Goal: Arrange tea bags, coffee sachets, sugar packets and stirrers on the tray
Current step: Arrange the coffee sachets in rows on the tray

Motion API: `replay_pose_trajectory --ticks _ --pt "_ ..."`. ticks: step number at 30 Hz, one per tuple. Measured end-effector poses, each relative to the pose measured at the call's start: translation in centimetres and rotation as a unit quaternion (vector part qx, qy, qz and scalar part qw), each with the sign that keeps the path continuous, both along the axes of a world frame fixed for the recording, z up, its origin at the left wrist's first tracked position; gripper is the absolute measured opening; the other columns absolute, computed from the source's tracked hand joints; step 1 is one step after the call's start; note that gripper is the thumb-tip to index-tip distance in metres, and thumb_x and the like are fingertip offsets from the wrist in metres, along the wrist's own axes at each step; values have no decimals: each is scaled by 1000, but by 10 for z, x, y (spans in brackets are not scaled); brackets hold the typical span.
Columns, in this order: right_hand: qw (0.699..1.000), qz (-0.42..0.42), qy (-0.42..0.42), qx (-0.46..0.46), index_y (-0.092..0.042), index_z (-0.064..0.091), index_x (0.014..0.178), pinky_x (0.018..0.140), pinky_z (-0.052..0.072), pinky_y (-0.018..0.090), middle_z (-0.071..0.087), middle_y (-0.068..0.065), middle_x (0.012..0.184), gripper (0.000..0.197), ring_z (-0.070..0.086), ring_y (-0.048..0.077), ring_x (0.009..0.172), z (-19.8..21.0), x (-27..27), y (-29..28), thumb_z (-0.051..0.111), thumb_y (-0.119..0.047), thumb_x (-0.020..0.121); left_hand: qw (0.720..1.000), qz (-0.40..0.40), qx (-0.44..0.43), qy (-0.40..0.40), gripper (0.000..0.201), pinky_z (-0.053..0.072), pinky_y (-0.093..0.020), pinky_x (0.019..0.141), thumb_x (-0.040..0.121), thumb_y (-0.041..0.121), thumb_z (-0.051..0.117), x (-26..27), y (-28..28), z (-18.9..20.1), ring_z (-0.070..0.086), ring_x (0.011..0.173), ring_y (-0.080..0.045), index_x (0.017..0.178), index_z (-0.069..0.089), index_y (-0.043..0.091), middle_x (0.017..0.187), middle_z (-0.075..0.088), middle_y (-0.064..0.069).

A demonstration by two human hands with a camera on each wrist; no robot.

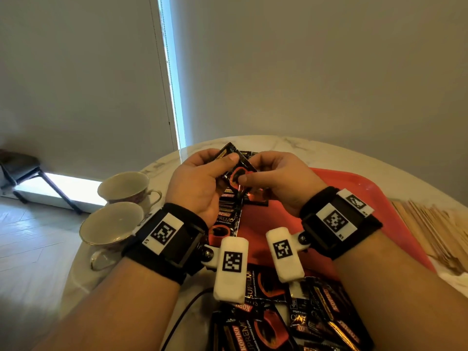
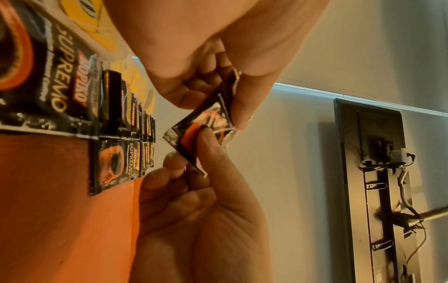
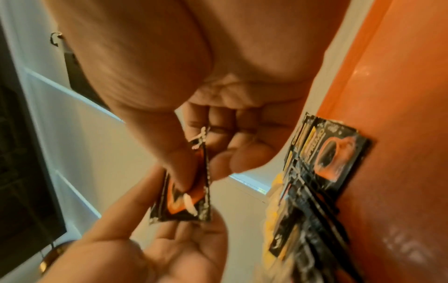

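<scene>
Both hands up over the tray [image 1: 359, 188]: left hand [image 1: 200, 183] and right hand [image 1: 281, 181] each pinch the sachet [image 1: 236, 171] with thumb and fingers, above the tray's left edge; looks light, floppy, slick foil, best pinched by its crimped ends

Grey roller blinds [image 1: 304, 67] cover the far side, with a bright vertical gap [image 1: 172, 92] of daylight between two panels. Daylight also pools at the blind's foot, low left. Pale wood-plank floor [image 1: 30, 239]. Dark folding chair [image 1: 22, 171] far left. Round white marble table [image 1: 291, 145].
</scene>
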State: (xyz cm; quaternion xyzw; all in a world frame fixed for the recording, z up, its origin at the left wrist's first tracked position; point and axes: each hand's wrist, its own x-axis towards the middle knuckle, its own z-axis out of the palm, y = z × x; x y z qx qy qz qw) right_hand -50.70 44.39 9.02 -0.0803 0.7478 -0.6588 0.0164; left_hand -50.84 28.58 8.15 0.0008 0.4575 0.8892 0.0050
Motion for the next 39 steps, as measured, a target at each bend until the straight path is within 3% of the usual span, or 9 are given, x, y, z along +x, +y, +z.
replay_pose_trajectory --ticks 4,8,12,15,19,23,29,33,39 --pt "999 -7 -21 -30 -11 67 87 69 55 38 71 14 87 17 67 26 75 1 0 0 74 4 84 1000 -4 11 -1 24 62 -35 62 96 5 66 0 3 -1 75 76 -24 118 67 -4 92 77 -15" --pt "1000 4 7 0 -13 70 93 68 54 43 75 18 95 21 71 39 83 6 2 -1 71 5 82 999 -3 -34 12 13 61 -36 61 95 -3 65 0 1 -3 77 80 -25 103 70 7 93 79 -13" --pt "998 -40 19 -40 -10 68 85 51 49 27 70 6 72 12 67 18 61 13 5 -1 69 2 88 996 -5 -71 46 18 62 -40 76 92 1 70 1 2 -8 77 92 -28 109 74 5 103 79 -15" --pt "993 -80 -1 -85 -12 65 80 53 51 28 68 1 66 12 64 14 54 15 4 0 71 -10 91 997 -1 -56 54 29 63 -37 75 88 -5 72 2 4 -7 77 92 -30 114 66 6 107 77 -18" --pt "987 -120 -23 -109 -12 69 82 54 51 28 66 -4 60 17 61 10 48 17 3 1 66 -20 97 994 10 -80 80 25 63 -42 79 87 -15 67 0 5 -8 74 103 -39 87 67 10 105 75 -19" --pt "990 -103 -38 -92 -9 72 93 62 55 35 67 1 71 13 62 12 54 16 4 3 70 -22 95 994 11 -77 73 24 63 -40 74 92 -12 63 0 2 -8 78 94 -35 104 76 5 102 79 -17" --pt "994 -88 -40 -48 -8 68 89 56 55 29 70 8 77 11 64 16 59 22 6 18 71 2 87 994 27 -85 65 38 61 -32 78 89 -11 68 -2 1 -7 77 101 -24 121 72 10 114 78 -7" --pt "974 -182 -122 -48 -7 68 90 55 54 29 67 4 66 10 61 13 54 0 -4 37 72 1 87 993 66 -85 38 32 58 -28 77 89 -5 72 -6 -1 -8 74 98 -18 114 75 14 115 76 -2" --pt "955 -208 -210 6 1 66 91 67 56 32 64 12 74 4 61 18 64 -21 -11 43 67 5 90 991 91 -103 -3 25 55 -25 66 91 -1 71 -11 -4 -10 72 82 -11 106 75 19 105 75 0"
